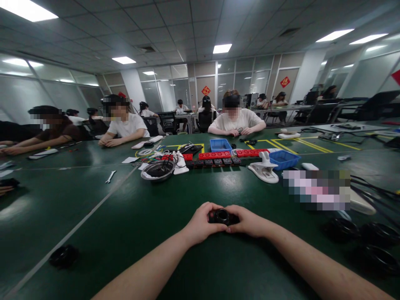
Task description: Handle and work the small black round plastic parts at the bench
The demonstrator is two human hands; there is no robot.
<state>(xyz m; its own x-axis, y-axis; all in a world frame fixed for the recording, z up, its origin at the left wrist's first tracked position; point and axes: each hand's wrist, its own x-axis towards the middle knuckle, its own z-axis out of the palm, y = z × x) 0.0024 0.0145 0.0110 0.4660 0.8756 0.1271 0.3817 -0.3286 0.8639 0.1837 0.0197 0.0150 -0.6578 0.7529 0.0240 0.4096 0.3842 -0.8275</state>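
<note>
Both my hands are closed around a small black part with a round ringed opening (223, 215), low over the green tabletop in front of me. My left hand (202, 221) grips its left side, with the thumb along the near edge. From the right, my right hand (246, 221) holds the other side, and the two thumbs nearly meet in front. The fingers hide much of the part, so its exact kind is unclear. A black ring-shaped part (63, 256) lies apart at the lower left. Several larger black rings, one of them a black ring (341, 229), lie at the right.
Across the table (175, 196) stand a metal bowl (158, 171), a white clip stand (265, 170), red trays (214, 155) and blue bins (283, 159). A wrench (110, 177) lies to the left. Black cables run along the right. People sit at the far and left sides.
</note>
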